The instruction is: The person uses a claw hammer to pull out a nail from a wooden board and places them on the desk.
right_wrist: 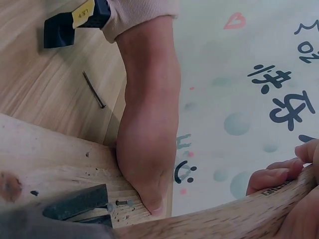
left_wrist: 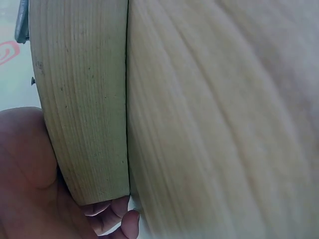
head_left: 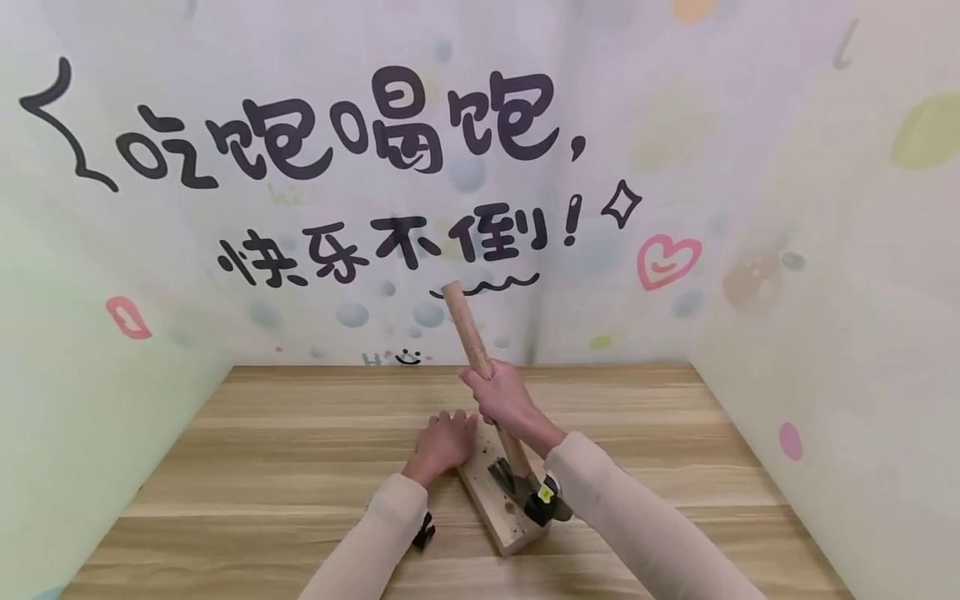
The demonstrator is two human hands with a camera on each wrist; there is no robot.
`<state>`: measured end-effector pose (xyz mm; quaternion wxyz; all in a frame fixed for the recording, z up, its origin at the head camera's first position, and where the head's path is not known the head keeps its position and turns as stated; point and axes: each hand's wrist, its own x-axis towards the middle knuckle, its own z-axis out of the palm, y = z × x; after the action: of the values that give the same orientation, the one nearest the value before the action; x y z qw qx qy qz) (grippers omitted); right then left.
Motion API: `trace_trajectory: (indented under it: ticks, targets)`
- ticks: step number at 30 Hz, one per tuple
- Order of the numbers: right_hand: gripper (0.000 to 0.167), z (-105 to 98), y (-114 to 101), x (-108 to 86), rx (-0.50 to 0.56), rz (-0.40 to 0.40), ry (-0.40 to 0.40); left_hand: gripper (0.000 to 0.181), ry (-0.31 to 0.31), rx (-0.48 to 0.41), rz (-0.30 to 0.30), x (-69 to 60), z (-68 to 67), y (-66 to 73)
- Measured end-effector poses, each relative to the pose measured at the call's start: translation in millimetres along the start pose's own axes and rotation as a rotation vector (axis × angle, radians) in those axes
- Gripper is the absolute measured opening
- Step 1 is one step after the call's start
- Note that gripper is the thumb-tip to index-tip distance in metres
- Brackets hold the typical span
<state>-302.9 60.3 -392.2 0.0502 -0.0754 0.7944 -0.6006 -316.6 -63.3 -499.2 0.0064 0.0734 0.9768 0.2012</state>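
My right hand grips the middle of a claw hammer's wooden handle, which slants up and away. The hammer's claw lies low over a pale wooden board. Close by the claw tips, a small nail stands in the board's top. At the board's far end, my left hand holds it, thumb on top and fingers bent around the end. Part of the hammer head is hidden behind the right wrist's camera in the head view.
A loose dark nail lies on the wood-grain table beside the board. Pale printed walls with black lettering enclose the table at the back and both sides. Each wrist carries a black camera.
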Motion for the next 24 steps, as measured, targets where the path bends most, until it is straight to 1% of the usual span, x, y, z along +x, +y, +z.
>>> trace_trajectory:
  ticks: [4,10,16,24]
  targets:
    - [0.026,3.9,-1.4,4.4,-0.003,0.017,-0.005,0.046,-0.01,0.007,0.004,-0.4,-0.3,0.2]
    - [0.028,7.5,-4.3,5.6,-0.005,-0.031,0.016,0.047,-0.027,0.019,0.013,0.6,0.9,-0.4]
    - [0.036,6.1,-3.1,0.7,0.058,-0.077,0.046,0.048,-0.024,0.015,-0.007,1.1,0.6,0.3]
    - [0.039,6.3,1.0,-2.0,0.069,-0.12,0.089,0.049,-0.029,0.005,-0.023,0.6,-1.2,3.0]
